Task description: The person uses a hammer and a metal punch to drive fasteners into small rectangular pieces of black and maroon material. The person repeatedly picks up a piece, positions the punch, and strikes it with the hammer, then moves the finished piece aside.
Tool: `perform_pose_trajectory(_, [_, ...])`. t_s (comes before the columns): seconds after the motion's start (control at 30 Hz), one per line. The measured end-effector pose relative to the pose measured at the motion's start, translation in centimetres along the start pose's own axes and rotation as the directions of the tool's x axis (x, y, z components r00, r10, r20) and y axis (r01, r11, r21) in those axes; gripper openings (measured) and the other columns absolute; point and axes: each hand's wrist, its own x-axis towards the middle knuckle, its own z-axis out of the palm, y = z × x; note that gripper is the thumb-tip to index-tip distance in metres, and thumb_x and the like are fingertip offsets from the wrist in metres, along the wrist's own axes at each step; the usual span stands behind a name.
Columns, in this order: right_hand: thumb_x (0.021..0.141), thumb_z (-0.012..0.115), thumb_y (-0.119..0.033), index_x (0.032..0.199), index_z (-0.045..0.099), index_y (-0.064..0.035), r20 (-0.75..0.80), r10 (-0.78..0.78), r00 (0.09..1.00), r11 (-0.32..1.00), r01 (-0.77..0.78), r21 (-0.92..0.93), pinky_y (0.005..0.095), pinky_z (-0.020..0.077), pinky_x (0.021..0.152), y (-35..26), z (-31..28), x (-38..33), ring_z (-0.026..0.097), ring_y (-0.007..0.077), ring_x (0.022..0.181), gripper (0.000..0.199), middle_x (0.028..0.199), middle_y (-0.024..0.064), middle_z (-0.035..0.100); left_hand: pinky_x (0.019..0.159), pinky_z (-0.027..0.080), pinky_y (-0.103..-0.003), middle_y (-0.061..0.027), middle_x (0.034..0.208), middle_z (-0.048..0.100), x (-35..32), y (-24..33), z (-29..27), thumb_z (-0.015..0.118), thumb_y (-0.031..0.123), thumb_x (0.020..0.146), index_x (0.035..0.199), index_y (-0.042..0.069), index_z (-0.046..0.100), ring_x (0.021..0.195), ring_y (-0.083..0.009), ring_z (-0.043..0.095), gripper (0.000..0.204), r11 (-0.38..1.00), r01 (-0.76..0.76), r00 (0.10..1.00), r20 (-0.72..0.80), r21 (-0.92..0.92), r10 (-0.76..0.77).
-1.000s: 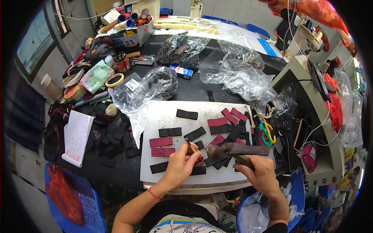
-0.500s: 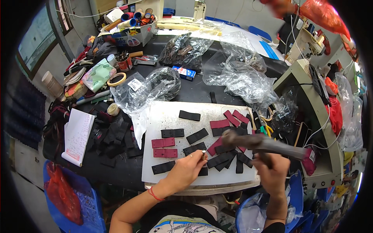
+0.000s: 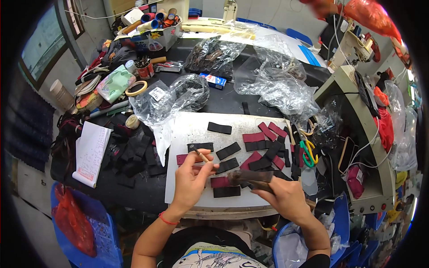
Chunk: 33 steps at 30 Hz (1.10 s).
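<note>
My left hand is raised over the left part of a white board, its fingers pinching a slim, tilted punch with a dark end. My right hand grips a hammer, whose blurred head points left over the front middle of the board. Below the hammer lie a maroon strip and a black strip. More short fabric strips lie about, such as a black one at the back and a maroon one in the overlapping group at right. My left hand partly covers another maroon strip.
Scissors with green and yellow handles lie at the board's right edge. Left of the board are a heap of black strips and a notebook. Clear plastic bags and a blue box sit behind. A machine housing stands at right.
My left hand has lifted leftward, tilting the punch that stood upright. My right hand has come lower and left with the hammer. The scissors' handles now show more fully.
</note>
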Motion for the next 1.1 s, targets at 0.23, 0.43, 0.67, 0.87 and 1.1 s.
perform_pose_trajectory(0.23, [0.085,0.067,-0.036,0.077,0.048,-0.009,0.112,-0.059,0.992,0.994,0.069,-0.088,0.0389,0.0405,0.038,-0.6,2.5,1.0,0.056,0.0268,0.046,0.034,0.06,0.0058,0.053,0.086,0.055,-0.031,-0.0098,0.103,0.061,-1.7,-1.0,-1.5,0.053,0.006,0.097,0.121,-0.002,0.048,0.099,-0.0187,0.064,0.026,0.991,0.132,0.989,0.075,-0.012,-0.131])
perform_pose_trajectory(0.43, [0.086,0.067,-0.036,0.077,0.048,-0.0086,0.121,-0.057,0.991,0.991,0.071,-0.111,0.0381,0.0408,0.037,-0.6,2.9,1.1,0.056,0.0269,0.045,0.034,0.059,0.0063,0.053,0.085,0.055,-0.029,-0.0086,0.102,0.062,-1.5,-0.9,-1.5,0.052,0.005,0.096,0.118,-0.002,0.05,0.097,-0.0161,0.064,0.023,0.989,0.117,0.989,0.082,0.09,-0.125])
perform_pose_trajectory(0.67, [0.085,0.068,-0.035,0.076,0.047,-0.0088,0.132,-0.034,0.991,0.995,0.046,-0.091,0.0366,0.0413,0.039,-0.6,2.5,1.0,0.057,0.0255,0.046,0.035,0.057,0.0055,0.052,0.081,0.054,-0.027,-0.0064,0.094,0.064,-1.6,-1.0,-1.5,0.054,0.004,0.095,0.112,-0.001,0.055,0.094,-0.0129,0.064,0.017,0.985,0.033,0.991,0.126,0.171,-0.055])
perform_pose_trajectory(0.87, [0.079,0.077,-0.02,0.089,0.06,-0.0037,-0.123,0.032,0.992,0.971,-0.001,0.24,0.032,0.0481,0.052,-0.6,-0.7,1.3,0.063,0.0235,0.06,0.025,0.074,0.0093,0.063,0.064,0.053,-0.041,-0.0197,0.09,0.06,-2.0,-0.7,-0.9,0.058,0.002,0.089,0.111,0.0,0.054,0.079,-0.0398,0.061,0.023,0.782,-0.327,0.942,0.25,0.531,0.224])
perform_pose_trajectory(1.1, [0.081,0.074,-0.028,0.082,0.054,-0.0063,0.005,0.05,0.999,0.99,-0.05,0.13,0.0373,0.0443,0.045,-0.7,-0.9,3.6,0.06,0.0297,0.053,0.029,0.064,0.0106,0.059,0.061,0.051,-0.044,-0.0191,0.09,0.061,-2.4,-0.3,-0.7,0.058,0.003,0.089,0.11,0.001,0.053,0.08,-0.0389,0.063,0.022,0.676,-0.352,0.934,0.285,0.647,0.213])
